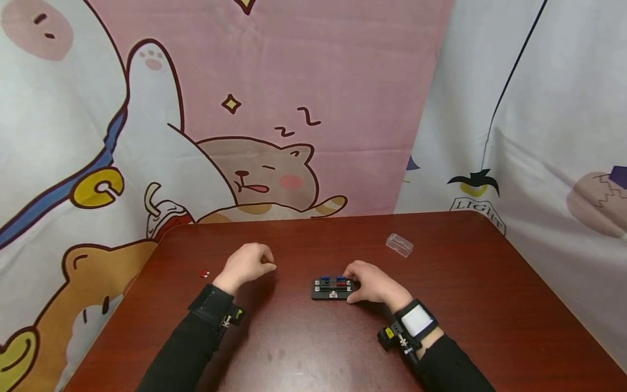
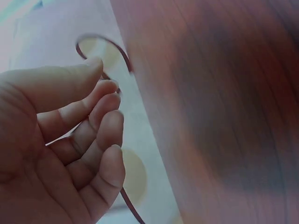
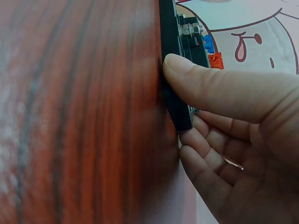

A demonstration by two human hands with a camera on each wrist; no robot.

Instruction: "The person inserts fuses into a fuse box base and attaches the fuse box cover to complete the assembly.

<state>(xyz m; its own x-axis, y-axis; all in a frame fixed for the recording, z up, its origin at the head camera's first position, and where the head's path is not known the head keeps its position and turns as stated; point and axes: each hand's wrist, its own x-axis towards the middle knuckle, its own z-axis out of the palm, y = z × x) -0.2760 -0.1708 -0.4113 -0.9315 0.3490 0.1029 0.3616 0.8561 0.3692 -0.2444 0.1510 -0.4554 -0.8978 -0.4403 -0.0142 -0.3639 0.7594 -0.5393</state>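
Note:
A black fuse block (image 1: 321, 294) with blue and red blade fuses and metal terminals lies on the table. My right hand (image 1: 371, 282) grips its right end, the thumb on the near edge and fingers at the far side. The right wrist view shows the thumb pressed on the black base (image 3: 175, 100), with a blue fuse (image 3: 208, 44) and an orange-red fuse (image 3: 216, 60) beyond. To the left, my left hand (image 1: 246, 265) is raised over the table. Its fingers (image 2: 110, 128) are loosely bent, and nothing shows between them and the thumb.
Small red pieces (image 1: 204, 274), probably fuses, lie left of my left hand. Toward the back right sits a clear plastic cover (image 1: 399, 245). The brown table (image 1: 294, 337) ends at a printed cloth backdrop (image 1: 352, 109).

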